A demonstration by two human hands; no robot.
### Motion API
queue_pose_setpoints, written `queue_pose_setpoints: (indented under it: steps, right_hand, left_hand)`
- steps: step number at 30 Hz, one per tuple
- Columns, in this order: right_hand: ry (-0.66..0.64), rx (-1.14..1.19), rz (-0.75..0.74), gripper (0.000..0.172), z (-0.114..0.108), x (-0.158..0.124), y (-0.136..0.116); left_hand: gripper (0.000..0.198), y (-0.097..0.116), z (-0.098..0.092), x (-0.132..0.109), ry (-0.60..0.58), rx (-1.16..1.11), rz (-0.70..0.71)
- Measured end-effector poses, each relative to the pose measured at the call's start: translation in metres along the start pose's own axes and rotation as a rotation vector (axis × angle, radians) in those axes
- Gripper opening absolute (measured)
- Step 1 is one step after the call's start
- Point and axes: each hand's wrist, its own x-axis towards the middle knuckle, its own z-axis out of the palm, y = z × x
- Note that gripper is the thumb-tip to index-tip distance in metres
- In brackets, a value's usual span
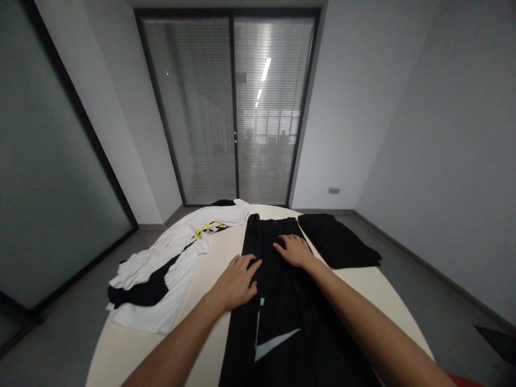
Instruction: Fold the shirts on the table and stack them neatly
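A long black garment (278, 301) with a pale angular print lies lengthwise in front of me, its near end running out of the picture. My left hand (239, 282) rests on its left edge, fingers spread and pointing away from me. On the upper right part of the cloth, my right hand (295, 250) lies flat with its fingers apart. Neither hand grips the fabric. Just right of my right hand is a folded black cloth stack (338, 242).
White and black clothes (177, 263) with a yellow-marked piece lie loosely heaped along the left side of the pale round table (393, 301). Beyond the table stand glass doors (236, 107) with blinds. A red item shows at the bottom right corner.
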Motion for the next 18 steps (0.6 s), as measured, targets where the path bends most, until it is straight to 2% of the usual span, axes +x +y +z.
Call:
queue_pose_setpoints:
  steps: [3, 6, 12, 14, 18]
  right_hand:
    - [-0.068, 0.024, 0.032, 0.068, 0.011, -0.011, 0.011]
    - [-0.063, -0.004, 0.077, 0.077, 0.023, -0.019, 0.01]
    - [-0.092, -0.04, 0.099, 0.083, 0.03, -0.021, 0.002]
    - [-0.096, -0.042, 0.065, 0.082, 0.029, -0.022, 0.001]
    - [-0.063, -0.031, -0.006, 0.074, 0.026, -0.026, -0.002]
  left_hand:
    - [0.049, -0.003, 0.007, 0.001, -0.004, 0.064, -0.034]
    - [0.046, -0.005, 0.008, 0.002, 0.009, 0.12, -0.072]
    - [0.028, 0.013, -0.011, 0.003, -0.004, 0.147, -0.19]
    - [0.03, 0.021, -0.015, 0.002, -0.041, 0.139, -0.261]
    - [0.017, 0.025, -0.019, 0.002, -0.081, 0.092, -0.345]
